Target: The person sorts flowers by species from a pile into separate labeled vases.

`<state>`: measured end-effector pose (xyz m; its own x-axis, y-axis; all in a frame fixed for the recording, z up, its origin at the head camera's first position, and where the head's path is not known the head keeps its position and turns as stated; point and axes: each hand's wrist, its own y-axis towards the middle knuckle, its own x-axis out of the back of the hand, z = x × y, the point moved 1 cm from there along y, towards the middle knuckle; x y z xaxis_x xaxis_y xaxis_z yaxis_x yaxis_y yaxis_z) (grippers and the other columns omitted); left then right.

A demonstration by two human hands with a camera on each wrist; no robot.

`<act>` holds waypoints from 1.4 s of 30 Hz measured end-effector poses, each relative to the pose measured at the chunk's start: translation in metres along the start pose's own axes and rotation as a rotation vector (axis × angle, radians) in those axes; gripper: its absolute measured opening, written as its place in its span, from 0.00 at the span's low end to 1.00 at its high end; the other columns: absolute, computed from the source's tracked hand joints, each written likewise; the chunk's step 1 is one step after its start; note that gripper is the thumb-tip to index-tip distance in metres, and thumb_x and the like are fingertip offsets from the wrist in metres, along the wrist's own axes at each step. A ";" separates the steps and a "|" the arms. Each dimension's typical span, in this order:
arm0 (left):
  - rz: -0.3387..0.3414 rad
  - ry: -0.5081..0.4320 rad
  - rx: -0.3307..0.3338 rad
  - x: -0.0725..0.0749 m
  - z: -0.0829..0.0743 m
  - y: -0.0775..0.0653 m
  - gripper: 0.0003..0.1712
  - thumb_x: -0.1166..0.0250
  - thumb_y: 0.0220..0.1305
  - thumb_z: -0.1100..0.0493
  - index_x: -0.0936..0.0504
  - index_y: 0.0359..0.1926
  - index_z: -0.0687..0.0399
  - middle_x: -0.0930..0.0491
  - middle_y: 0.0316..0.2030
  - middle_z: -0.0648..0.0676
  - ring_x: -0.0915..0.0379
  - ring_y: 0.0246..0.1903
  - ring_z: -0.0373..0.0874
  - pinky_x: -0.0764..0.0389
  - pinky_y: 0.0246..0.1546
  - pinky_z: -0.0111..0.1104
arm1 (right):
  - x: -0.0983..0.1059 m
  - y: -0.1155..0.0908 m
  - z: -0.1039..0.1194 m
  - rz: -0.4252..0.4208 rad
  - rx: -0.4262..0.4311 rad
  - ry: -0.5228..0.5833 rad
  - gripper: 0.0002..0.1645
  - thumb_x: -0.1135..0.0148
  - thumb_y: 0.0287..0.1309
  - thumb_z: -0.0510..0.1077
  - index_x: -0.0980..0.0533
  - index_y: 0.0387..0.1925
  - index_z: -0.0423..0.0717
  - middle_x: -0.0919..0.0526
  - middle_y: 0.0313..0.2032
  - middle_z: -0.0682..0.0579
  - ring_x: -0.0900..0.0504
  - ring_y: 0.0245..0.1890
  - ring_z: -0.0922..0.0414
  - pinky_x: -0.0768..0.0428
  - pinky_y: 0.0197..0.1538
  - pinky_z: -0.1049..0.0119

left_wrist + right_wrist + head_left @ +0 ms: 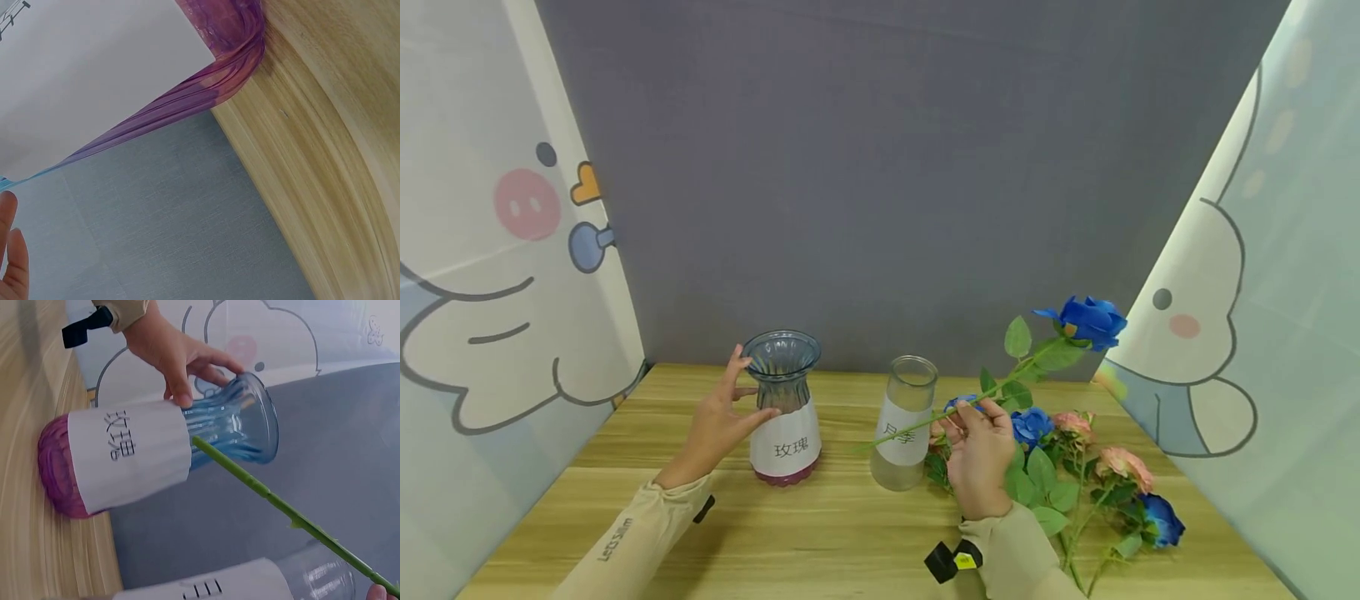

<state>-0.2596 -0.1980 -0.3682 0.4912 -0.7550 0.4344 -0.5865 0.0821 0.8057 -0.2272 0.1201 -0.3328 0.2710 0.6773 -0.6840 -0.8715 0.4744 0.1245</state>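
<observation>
At the left, my left hand (718,414) holds a fluted glass vase (783,392), blue above and purple at the base, with its thumb against the neck and a fingertip at the rim. A white paper label wraps the vase. My right hand (981,457) pinches the green stem (269,495) of a blue artificial rose (1088,323). The bloom points up and right; the cut end points left, passing in front of a clear glass vase (901,477) in the head view. In the right wrist view, that stem end overlaps the blue vase's neck.
Several blue (1162,521) and pink artificial flowers (1124,468) with leafy stems lie at the right of the wooden table (835,554). The clear vase also has a white label. A grey panel (880,183) stands behind, with cartoon-printed panels on both sides.
</observation>
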 end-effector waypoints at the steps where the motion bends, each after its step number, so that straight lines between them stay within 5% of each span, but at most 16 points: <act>1: -0.004 0.003 -0.009 0.000 0.001 0.000 0.52 0.21 0.35 0.71 0.39 0.63 0.66 0.42 0.65 0.75 0.19 0.35 0.63 0.31 0.14 0.22 | -0.002 -0.001 -0.001 0.003 0.003 -0.003 0.12 0.50 0.64 0.26 0.38 0.44 0.39 0.27 0.30 0.49 0.23 0.22 0.61 0.19 0.29 0.70; 7: -0.024 0.021 -0.060 0.000 0.002 0.000 0.53 0.21 0.33 0.72 0.38 0.63 0.66 0.41 0.64 0.75 0.18 0.34 0.62 0.32 0.14 0.21 | -0.015 -0.008 -0.006 0.012 -0.003 0.008 0.12 0.50 0.64 0.26 0.38 0.44 0.39 0.29 0.31 0.48 0.23 0.22 0.61 0.20 0.27 0.71; 14: -0.022 -0.002 -0.047 0.000 0.000 0.000 0.52 0.21 0.33 0.72 0.38 0.63 0.68 0.42 0.64 0.76 0.18 0.34 0.62 0.28 0.16 0.22 | -0.032 -0.017 -0.010 0.027 -0.065 0.049 0.10 0.49 0.63 0.25 0.36 0.42 0.38 0.30 0.30 0.49 0.24 0.20 0.62 0.20 0.25 0.69; 20: -0.010 0.008 -0.001 0.000 -0.004 -0.001 0.52 0.21 0.35 0.71 0.38 0.63 0.67 0.42 0.65 0.74 0.17 0.29 0.56 0.20 0.21 0.35 | -0.044 -0.023 -0.010 0.050 -0.079 0.036 0.10 0.49 0.63 0.26 0.35 0.43 0.38 0.30 0.30 0.49 0.24 0.21 0.62 0.19 0.24 0.67; 30: -0.005 0.014 0.014 0.000 -0.005 0.000 0.51 0.21 0.37 0.69 0.37 0.64 0.65 0.42 0.66 0.73 0.17 0.28 0.52 0.20 0.25 0.41 | -0.055 -0.018 -0.001 0.093 -0.031 -0.002 0.10 0.50 0.65 0.28 0.37 0.46 0.36 0.29 0.32 0.49 0.24 0.24 0.61 0.19 0.24 0.67; 42: -0.016 0.032 0.029 0.001 -0.004 0.000 0.50 0.21 0.36 0.68 0.37 0.63 0.64 0.41 0.65 0.73 0.17 0.27 0.52 0.21 0.24 0.37 | -0.070 0.006 0.020 0.085 0.089 0.011 0.11 0.49 0.64 0.28 0.36 0.45 0.38 0.30 0.31 0.48 0.26 0.23 0.59 0.21 0.23 0.67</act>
<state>-0.2565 -0.1960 -0.3666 0.5207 -0.7347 0.4349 -0.5969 0.0510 0.8007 -0.2431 0.0868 -0.2700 0.1924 0.7113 -0.6760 -0.8512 0.4637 0.2456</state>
